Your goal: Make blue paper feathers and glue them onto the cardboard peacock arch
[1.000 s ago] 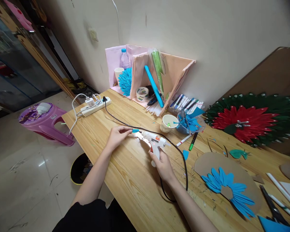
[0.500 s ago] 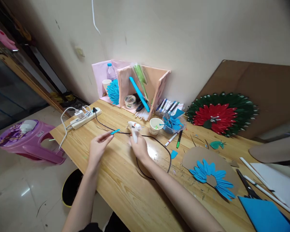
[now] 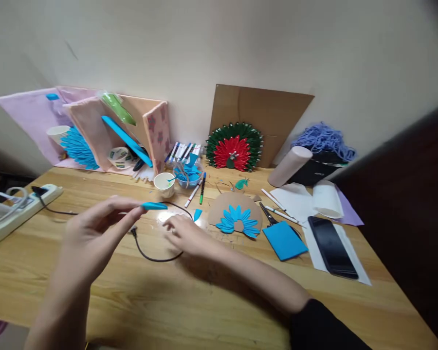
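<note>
Pinched between the thumb and fingertips of my left hand (image 3: 95, 238) is a narrow blue paper petal (image 3: 154, 206), pointing right above the table. My right hand (image 3: 184, 234) hovers low over the wood with its fingers loosely bent and apart, and I see nothing in them. A black cord (image 3: 153, 259) loops around and beneath it. The glue gun does not show; my left hand may cover it. To the right lies a rounded cardboard piece (image 3: 219, 206) bearing a partial ring of blue petals (image 3: 253, 228). A loose blue scrap (image 3: 197, 215) rests beside my right hand.
Behind my hands stand a paper cup (image 3: 164, 183), a clear bowl of blue pieces (image 3: 188, 182) and markers (image 3: 202, 188). Rightward are scissors (image 3: 268, 214), a blue paper stack (image 3: 285, 240) and a phone (image 3: 333, 248). A power strip (image 3: 40, 201) sits at left.
My view has swung right. The glue gun has left my right hand, which now sits further right with its fingers loosened. My left hand still pinches the blue petal.
</note>
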Tool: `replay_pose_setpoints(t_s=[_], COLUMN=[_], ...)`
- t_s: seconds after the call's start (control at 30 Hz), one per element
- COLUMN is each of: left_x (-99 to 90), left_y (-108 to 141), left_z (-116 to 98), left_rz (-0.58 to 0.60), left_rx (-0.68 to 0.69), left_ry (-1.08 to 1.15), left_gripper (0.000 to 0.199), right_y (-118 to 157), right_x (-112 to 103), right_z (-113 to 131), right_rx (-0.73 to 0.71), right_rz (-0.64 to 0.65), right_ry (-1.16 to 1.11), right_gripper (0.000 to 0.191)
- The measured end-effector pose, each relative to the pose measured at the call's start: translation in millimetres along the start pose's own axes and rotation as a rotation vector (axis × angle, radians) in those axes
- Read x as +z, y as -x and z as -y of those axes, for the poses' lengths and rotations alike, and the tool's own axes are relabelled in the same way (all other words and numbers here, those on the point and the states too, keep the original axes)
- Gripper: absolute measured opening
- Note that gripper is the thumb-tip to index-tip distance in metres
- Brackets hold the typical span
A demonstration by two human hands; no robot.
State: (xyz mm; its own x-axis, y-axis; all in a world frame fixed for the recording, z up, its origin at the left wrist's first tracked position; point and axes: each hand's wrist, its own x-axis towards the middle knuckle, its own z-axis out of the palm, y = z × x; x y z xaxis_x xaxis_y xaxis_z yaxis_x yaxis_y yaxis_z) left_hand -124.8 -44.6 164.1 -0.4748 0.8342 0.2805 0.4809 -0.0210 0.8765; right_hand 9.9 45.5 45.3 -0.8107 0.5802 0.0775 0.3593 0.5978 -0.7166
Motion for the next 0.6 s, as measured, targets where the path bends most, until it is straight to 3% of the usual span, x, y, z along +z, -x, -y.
replay_pose_setpoints(t_s=[0.1, 0.2, 0.3, 0.4, 0.6], left_x=[42.4, 90.6, 128.9, 151.0, 172.1], left_y=[-26.8, -45.5, -51.3, -51.5, -57.7], left_z=[7.7, 31.7, 57.5, 72.6, 78.9], left_rz=[0.247, 0.464, 0.634, 0.75, 0.774], left_rx=[-0.028, -0.057, -0.102, -0.102, -0.094], left_ry=[0.053, 0.085, 0.027, -0.103, -0.225], left_gripper=[0.02, 0.024, 0.024, 0.022, 0.017], right_y=[50.0, 79.3, 90.2, 91.2, 89.3], right_x=[-54.0, -85.9, -91.4, -85.4, -79.3], right_z=[-48.8, -89.7, -107.7, -108.8, -110.5], right_rx=[0.161, 0.19, 0.14, 0.097, 0.099], right_rz=[-0.097, -0.242, -0.25, -0.228, -0.198], right_ry=[-0.002, 0.095, 0.132, 0.15, 0.136], right_gripper=[0.017, 0.011, 0.012, 0.015, 0.007])
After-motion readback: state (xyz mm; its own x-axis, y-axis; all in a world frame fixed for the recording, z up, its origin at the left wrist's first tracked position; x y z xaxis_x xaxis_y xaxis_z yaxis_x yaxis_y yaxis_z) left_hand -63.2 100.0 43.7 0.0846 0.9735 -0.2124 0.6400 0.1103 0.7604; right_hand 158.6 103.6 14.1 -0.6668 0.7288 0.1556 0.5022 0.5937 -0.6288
